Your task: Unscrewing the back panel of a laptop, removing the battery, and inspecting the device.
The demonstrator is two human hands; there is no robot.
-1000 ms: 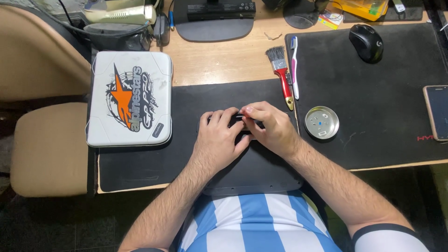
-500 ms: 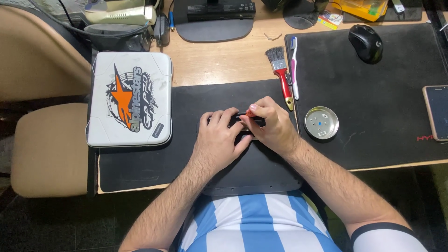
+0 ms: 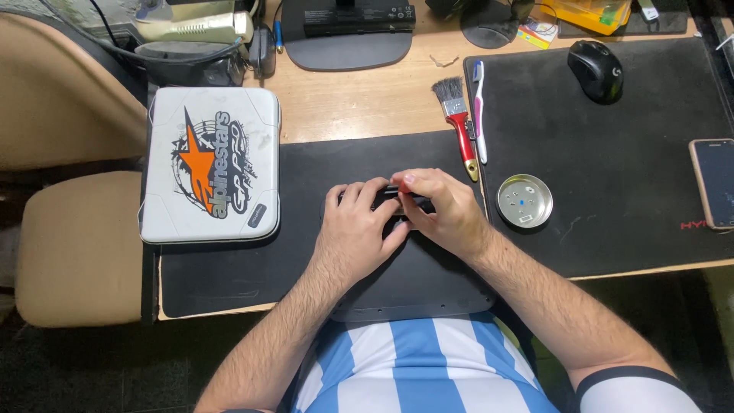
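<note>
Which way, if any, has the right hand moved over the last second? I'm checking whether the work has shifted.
No. The right hand keeps its place left of the round tin, just below the red brush handle, as before.

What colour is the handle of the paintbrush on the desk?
Red, with a gold tip on the paintbrush handle; the head view shows it.

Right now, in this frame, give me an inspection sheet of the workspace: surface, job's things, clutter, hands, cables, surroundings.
Surface: wooden desk with black mats.
Job's things: dark flat panel at the desk edge; small red-tipped tool, mostly hidden.
Clutter: white case, red-handled brush, toothbrush, round tin, mouse, phone.
Hands: left hand presses on the panel; right hand pinches the tool.
Cables: dark cable at top left.
Surroundings: beige chair on the left.
</note>
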